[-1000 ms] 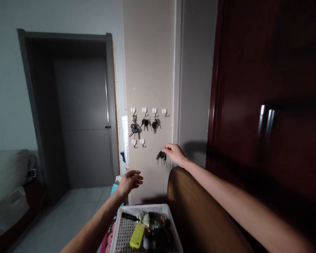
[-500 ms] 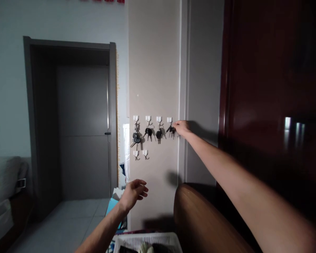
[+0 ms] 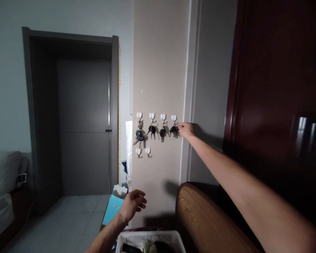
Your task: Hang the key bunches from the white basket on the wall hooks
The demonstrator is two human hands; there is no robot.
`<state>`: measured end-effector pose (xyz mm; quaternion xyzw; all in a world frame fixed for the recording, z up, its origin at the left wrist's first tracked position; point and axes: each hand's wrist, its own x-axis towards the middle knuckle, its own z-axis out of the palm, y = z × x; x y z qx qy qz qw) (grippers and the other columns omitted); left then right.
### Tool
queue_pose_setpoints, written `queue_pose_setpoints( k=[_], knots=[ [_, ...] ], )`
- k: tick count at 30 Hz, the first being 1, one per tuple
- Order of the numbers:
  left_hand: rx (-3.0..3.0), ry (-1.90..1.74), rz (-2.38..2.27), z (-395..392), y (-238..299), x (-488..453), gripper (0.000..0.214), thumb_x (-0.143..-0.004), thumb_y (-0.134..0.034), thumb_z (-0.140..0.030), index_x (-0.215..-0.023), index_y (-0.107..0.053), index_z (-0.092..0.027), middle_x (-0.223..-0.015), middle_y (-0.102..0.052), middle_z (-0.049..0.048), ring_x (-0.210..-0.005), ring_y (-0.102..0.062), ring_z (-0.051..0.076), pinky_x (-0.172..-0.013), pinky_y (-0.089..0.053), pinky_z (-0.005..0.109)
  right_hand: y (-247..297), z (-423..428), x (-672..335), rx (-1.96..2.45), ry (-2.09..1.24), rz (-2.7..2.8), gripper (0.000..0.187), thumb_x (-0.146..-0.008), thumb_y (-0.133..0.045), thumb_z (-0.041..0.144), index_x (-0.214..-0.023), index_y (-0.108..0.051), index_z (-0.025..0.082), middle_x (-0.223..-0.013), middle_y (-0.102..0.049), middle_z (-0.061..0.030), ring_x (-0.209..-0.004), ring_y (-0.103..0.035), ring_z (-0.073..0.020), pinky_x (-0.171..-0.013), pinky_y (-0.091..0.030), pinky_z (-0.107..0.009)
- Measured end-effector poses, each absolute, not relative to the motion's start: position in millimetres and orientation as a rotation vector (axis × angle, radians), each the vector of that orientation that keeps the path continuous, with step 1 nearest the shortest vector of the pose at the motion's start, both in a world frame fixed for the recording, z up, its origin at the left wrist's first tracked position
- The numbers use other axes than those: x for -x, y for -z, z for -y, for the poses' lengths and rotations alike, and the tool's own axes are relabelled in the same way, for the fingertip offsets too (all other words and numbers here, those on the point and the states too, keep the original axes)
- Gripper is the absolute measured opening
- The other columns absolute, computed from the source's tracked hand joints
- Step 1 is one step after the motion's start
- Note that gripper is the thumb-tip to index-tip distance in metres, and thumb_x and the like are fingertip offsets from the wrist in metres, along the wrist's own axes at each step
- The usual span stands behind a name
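Observation:
Four white wall hooks stand in a row, each carrying a bunch of keys. My right hand (image 3: 186, 130) reaches in from the right with its fingers pinched at the right edge of the rightmost bunch of keys (image 3: 173, 129), which hangs below its white hook (image 3: 174, 118). Farther left hang a third bunch (image 3: 162, 132), a second bunch (image 3: 152, 130) and a larger leftmost bunch (image 3: 139, 135). Two bare hooks, one at the left (image 3: 138, 152) and another beside it (image 3: 147, 151), sit lower. My left hand (image 3: 133, 203) floats low before the wall, fingers loosely apart, holding nothing.
A white slotted basket (image 3: 175, 237) with assorted items stands below my left hand. A curved wooden panel (image 3: 200, 211) rises at the lower right. Behind the left wrist lies a blue box (image 3: 112, 210). A grey door (image 3: 84, 105) is left, a dark red surface (image 3: 274, 88) right.
The view has shifted, so the wall and hooks appear farther right. The rightmost keys hang closer together than before. My left hand is slightly lower; my right hand stays at those keys.

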<state>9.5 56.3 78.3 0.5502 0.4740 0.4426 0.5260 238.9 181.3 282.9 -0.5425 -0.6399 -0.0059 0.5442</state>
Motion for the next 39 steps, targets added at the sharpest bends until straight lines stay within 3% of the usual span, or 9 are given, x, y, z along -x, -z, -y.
queue_pose_setpoints(
  k=[4, 10, 15, 19, 24, 28, 32, 35, 39],
  knots=[
    [-1.365, -0.993, -1.171, -40.1, -57.9, -17.5, 0.017, -0.058, -0.039, -0.015, -0.074, -0.046, -0.014, -0.057, -0.053, -0.0012, -0.048, -0.047, 0.007, -0.045, -0.030, 0.019, -238.9, -143.5, -224.2, 1.359, -0.019, 1.608, 0.023, -0.066, -0.036, 0.018, -0.080, -0.053, 0.012, -0.072, -0.057, -0.0073, -0.060, -0.051, -0.0131, -0.052, -0.037, -0.023],
    [-1.760, -0.870, -1.343, -11.6, -14.6, -29.9, 0.014, -0.057, -0.039, -0.012, -0.064, -0.051, -0.013, -0.056, -0.052, -0.0005, -0.057, -0.046, 0.011, -0.053, -0.033, 0.021, -113.2, -67.7, -193.8, 1.350, -0.297, 2.071, 0.016, -0.060, -0.041, 0.019, -0.060, -0.057, 0.019, -0.049, -0.056, 0.0015, -0.045, -0.049, -0.0103, -0.044, -0.037, -0.020],
    [-2.065, -0.737, -1.459, 9.6, 5.7, -31.5, 0.019, -0.059, -0.036, -0.011, -0.066, -0.054, -0.015, -0.071, -0.055, 0.0055, -0.070, -0.047, 0.017, -0.063, -0.034, 0.026, -51.4, -26.2, -194.4, 1.345, -0.443, 2.722, 0.016, -0.051, -0.048, 0.021, -0.062, -0.060, 0.025, -0.055, -0.058, 0.0041, -0.052, -0.052, -0.0114, -0.045, -0.036, -0.020],
    [-2.205, -0.709, -1.384, 21.3, 5.6, -26.3, 0.024, -0.059, -0.038, -0.009, -0.074, -0.055, -0.017, -0.081, -0.054, 0.0075, -0.081, -0.044, 0.020, -0.072, -0.031, 0.027, -40.3, -15.9, -192.6, 1.444, -0.224, 2.953, 0.018, -0.043, -0.055, 0.023, -0.059, -0.059, 0.031, -0.057, -0.057, 0.0034, -0.057, -0.052, -0.0150, -0.045, -0.035, -0.023],
    [-2.172, -0.685, -1.380, 21.8, 3.6, -21.1, 0.026, -0.059, -0.041, -0.010, -0.079, -0.055, -0.019, -0.083, -0.054, 0.0044, -0.087, -0.042, 0.018, -0.078, -0.029, 0.026, -38.6, -18.5, -184.4, 1.498, -0.240, 2.952, 0.022, -0.040, -0.059, 0.019, -0.061, -0.060, 0.023, -0.058, -0.055, 0.0011, -0.060, -0.051, -0.0150, -0.048, -0.034, -0.021],
    [-2.148, -0.678, -1.386, 19.7, 6.8, -19.8, 0.023, -0.060, -0.042, -0.011, -0.075, -0.057, -0.020, -0.080, -0.056, 0.0025, -0.083, -0.044, 0.017, -0.076, -0.031, 0.024, -40.4, -19.4, -182.2, 1.519, -0.419, 2.936, 0.024, -0.032, -0.063, 0.027, -0.054, -0.058, 0.019, -0.053, -0.053, 0.0012, -0.060, -0.050, -0.0139, -0.050, -0.034, -0.021],
    [-2.149, -0.749, -1.455, 19.2, 8.6, -18.4, 0.018, -0.064, -0.041, -0.016, -0.072, -0.057, -0.019, -0.076, -0.058, 0.0030, -0.073, -0.049, 0.016, -0.069, -0.033, 0.023, -37.3, -14.3, -177.9, 1.537, -0.328, 3.006, 0.034, -0.026, -0.064, 0.035, -0.054, -0.057, 0.016, -0.063, -0.055, -0.0034, -0.070, -0.049, -0.0200, -0.058, -0.035, -0.028],
    [-2.062, -0.857, -1.543, 18.6, 9.6, -16.6, 0.018, -0.065, -0.040, -0.020, -0.073, -0.056, -0.018, -0.073, -0.058, 0.0029, -0.068, -0.050, 0.014, -0.064, -0.035, 0.021, -32.3, -13.8, -174.1, 1.579, -0.235, 2.987, 0.028, -0.030, -0.064, 0.028, -0.053, -0.056, 0.016, -0.067, -0.055, -0.0046, -0.074, -0.048, -0.0214, -0.063, -0.034, -0.031],
    [-2.056, -0.919, -1.555, 18.7, 11.2, -15.5, 0.017, -0.065, -0.040, -0.020, -0.073, -0.055, -0.017, -0.071, -0.058, 0.0022, -0.067, -0.050, 0.013, -0.063, -0.034, 0.020, -32.4, -22.5, -175.4, 1.568, -0.236, 2.901, 0.007, -0.046, -0.055, 0.017, -0.053, -0.056, 0.018, -0.061, -0.056, -0.0020, -0.065, -0.051, -0.0167, -0.061, -0.034, -0.029]
  ],
)
